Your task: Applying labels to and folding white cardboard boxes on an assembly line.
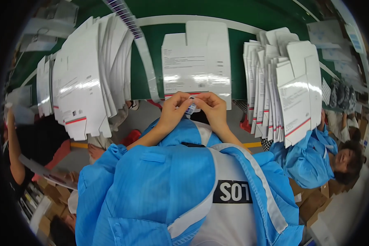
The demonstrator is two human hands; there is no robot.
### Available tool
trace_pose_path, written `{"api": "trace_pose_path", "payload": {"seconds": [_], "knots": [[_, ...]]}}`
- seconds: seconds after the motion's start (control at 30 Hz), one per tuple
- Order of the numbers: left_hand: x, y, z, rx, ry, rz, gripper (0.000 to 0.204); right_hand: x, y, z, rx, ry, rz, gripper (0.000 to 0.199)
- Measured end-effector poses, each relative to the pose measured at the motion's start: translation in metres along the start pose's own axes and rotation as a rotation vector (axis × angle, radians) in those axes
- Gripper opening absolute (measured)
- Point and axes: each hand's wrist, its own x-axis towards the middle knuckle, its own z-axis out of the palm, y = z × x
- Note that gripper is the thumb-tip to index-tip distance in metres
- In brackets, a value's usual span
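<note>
Blue jacket (164, 176), worn. Left hand (173, 110), right hand (214, 108): fingers (209, 96) of both pinching one small label (190, 107), best gripped by edges only.

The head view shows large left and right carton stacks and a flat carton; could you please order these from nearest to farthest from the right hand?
1. Flat carton, just beyond the right hand.
2. Right carton stack, to the right.
3. Large left carton stack, at the left.

Small white-and-blue label (190, 108) between fingers (181, 99)
</note>
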Motion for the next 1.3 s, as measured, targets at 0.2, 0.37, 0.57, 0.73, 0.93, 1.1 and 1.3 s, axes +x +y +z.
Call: {"api": "trace_pose_path", "payload": {"seconds": [0.2, 0.37, 0.57, 0.73, 0.93, 1.1, 1.3], "knots": [[0.007, 0.007, -0.005, -0.019, -0.054, -0.058, 0.011, 0.001, -0.006, 0.001, 0.053, 0.025, -0.002, 0.01], [0.017, -0.003, -0.005, 0.026, -0.092, -0.101, 0.015, 0.003, 0.004, -0.005, 0.188, 0.127, 0.027, 0.009], [0.029, -0.025, -0.026, 0.573, -0.097, 0.271, 0.013, 0.03, 0.028, -0.015, 0.05, 0.143, 0.059, 0.009], [0.032, -0.036, -0.042, 0.6, -0.118, 0.32, 0.014, 0.064, 0.044, -0.003, -0.2, 0.077, 0.091, 0.012], [0.032, -0.038, -0.046, 0.571, -0.128, 0.33, 0.014, 0.075, 0.046, 0.008, -0.393, 0.044, 0.152, 0.012], [0.032, -0.035, -0.05, 0.571, -0.192, 0.268, 0.014, 0.077, 0.044, 0.008, -0.398, 0.06, 0.158, 0.011], [0.033, -0.035, -0.05, 0.567, -0.187, 0.286, 0.015, 0.075, 0.038, 0.014, -0.429, 0.079, 0.169, 0.012]]}}
